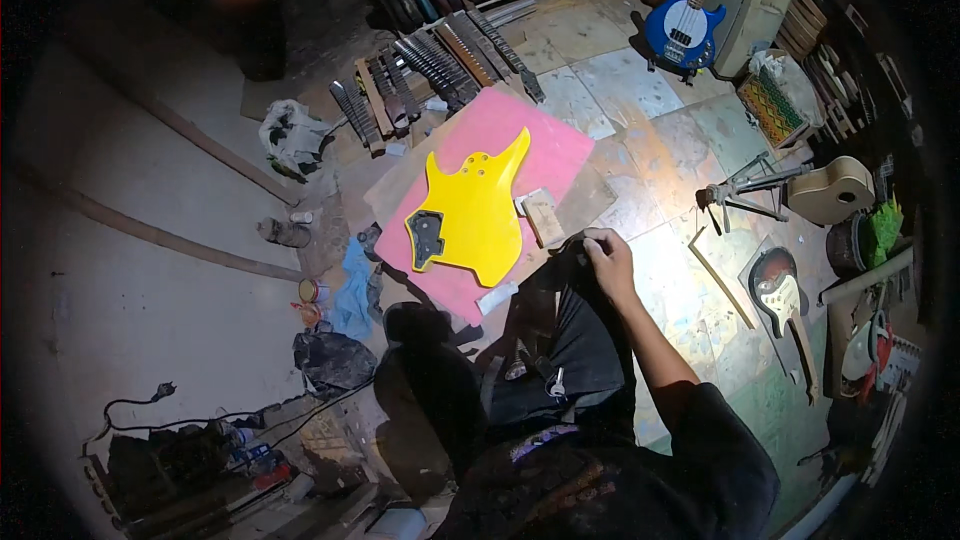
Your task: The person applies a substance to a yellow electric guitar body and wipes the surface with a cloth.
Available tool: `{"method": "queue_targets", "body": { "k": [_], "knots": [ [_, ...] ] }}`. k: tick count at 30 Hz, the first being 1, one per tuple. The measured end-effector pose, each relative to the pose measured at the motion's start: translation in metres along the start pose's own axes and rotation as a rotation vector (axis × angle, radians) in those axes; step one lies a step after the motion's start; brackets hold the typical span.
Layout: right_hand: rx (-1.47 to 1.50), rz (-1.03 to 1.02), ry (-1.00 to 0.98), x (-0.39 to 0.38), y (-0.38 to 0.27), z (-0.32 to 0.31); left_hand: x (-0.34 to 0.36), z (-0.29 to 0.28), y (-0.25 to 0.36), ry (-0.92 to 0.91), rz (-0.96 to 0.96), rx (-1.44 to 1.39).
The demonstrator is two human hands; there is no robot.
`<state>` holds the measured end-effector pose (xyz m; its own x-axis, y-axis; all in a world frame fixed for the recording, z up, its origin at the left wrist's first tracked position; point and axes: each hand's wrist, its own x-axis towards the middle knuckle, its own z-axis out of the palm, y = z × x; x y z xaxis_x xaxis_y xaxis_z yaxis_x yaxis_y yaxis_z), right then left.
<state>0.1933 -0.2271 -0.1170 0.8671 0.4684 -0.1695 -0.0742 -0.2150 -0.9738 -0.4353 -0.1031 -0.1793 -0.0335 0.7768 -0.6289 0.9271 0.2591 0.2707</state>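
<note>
A glossy yellow guitar body lies flat on a pink sheet on the floor in front of me. A dark cavity opens on its left side, and several small holes sit near its upper end. My right hand is just right of the body, over my knee, with fingers closed at the dark trouser fabric. What they pinch, if anything, I cannot make out. Beside the body's right edge rests a pale wooden block. A small whitish strip lies below the body. My left hand does not show.
Beyond the sheet lie several files. A blue bass guitar stands at the back right. Further right are an acoustic guitar, a stand and a dark electric guitar. Blue cloth and a tin sit left.
</note>
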Motion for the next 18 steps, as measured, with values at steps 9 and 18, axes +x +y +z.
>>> {"method": "queue_targets", "body": {
  "k": [9, 18],
  "knots": [
    [-0.702, -0.493, -0.144, 0.087, 0.022, 0.097, 0.022, -0.043, 0.077, 0.112, 0.237, 0.297],
    [-0.796, -0.485, -0.005, 0.131, 0.068, 0.141, 0.081, -0.028, 0.484, -0.039, 0.995, -0.132]
  ]
}}
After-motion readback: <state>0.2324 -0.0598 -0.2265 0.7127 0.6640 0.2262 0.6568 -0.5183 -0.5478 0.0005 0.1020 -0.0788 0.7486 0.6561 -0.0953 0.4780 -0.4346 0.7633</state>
